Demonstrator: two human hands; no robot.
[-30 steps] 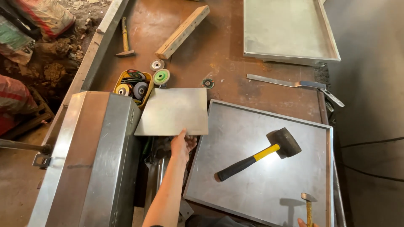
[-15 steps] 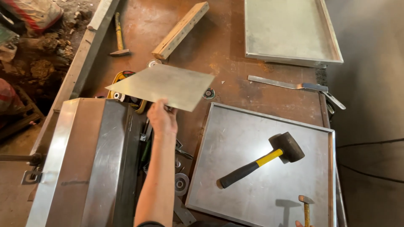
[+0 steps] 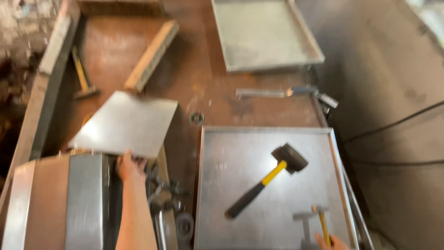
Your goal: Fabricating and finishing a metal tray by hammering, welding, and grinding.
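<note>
The left hand (image 3: pixel 131 166) clamps the near edge of the metal sheet (image 3: pixel 125 122), which tilts away from it over the rusty table (image 3: pixel 199 88); the right hand (image 3: pixel 332 241), far off at the bottom edge, grips a small hammer (image 3: pixel 322 222)

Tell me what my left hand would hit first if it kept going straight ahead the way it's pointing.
The left hand grips the near edge of the flat metal sheet and points up-frame. Beyond the sheet, the wooden block lies roughly in that line, though depth is unclear since the sheet seems raised.
</note>
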